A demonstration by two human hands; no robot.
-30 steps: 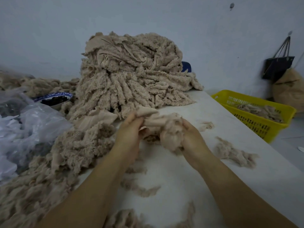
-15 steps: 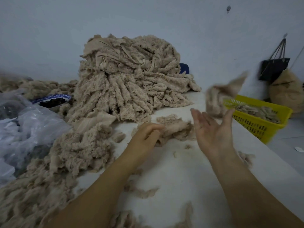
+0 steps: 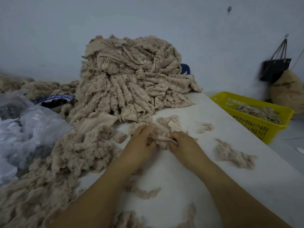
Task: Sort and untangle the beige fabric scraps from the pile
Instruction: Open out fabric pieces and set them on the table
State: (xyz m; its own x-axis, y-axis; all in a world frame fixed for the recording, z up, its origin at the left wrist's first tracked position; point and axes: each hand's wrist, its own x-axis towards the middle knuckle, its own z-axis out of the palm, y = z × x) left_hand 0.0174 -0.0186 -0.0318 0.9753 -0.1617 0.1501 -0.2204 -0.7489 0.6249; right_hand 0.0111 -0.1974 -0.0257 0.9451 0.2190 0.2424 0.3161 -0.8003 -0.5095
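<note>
Off to the left there's a heap of crinkly clear plastic bags (image 3: 32,129), and right behind it a blue-and-white patterned bowl (image 3: 65,96) with something dark in it, can't tell what. The surface (image 3: 266,191) is plain white. A yellow slotted basket (image 3: 253,125) sits just off its right edge, lower down. On the pale wall (image 3: 148,22) there's a small dark mark (image 3: 229,9) up high. A black bag (image 3: 274,69) hangs by its handles, with a tan sack (image 3: 287,89) slumped under it. A blue thing (image 3: 185,69) pokes out at the back. There's a small white disc (image 3: 300,149) on the floor.
</note>
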